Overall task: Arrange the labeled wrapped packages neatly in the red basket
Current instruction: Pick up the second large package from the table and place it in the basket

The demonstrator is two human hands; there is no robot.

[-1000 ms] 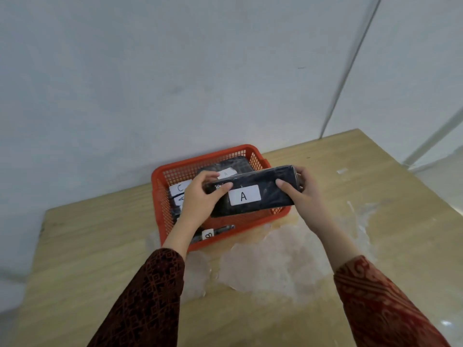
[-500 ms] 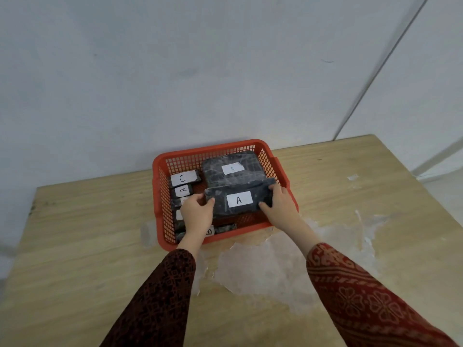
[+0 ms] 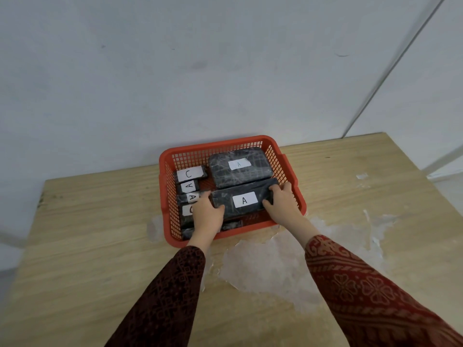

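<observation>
A red mesh basket (image 3: 289,171) stands on the wooden table against the wall. Inside, a long black wrapped package labeled A (image 3: 244,200) lies across the front right; my left hand (image 3: 208,216) grips its left end and my right hand (image 3: 281,201) grips its right end. Behind it lies a larger black package labeled A (image 3: 239,166). Down the basket's left side sits a row of small packages: one labeled C (image 3: 189,174), two labeled A (image 3: 189,187), and another partly hidden by my left hand.
The wooden table (image 3: 87,246) has a worn whitish patch (image 3: 275,266) just in front of the basket. A white wall rises right behind the basket. The table's right edge runs near a floor gap at the far right.
The long A package went from held above the basket's front rim down into the basket, in front of the larger A package. Both hands stayed on its ends.
</observation>
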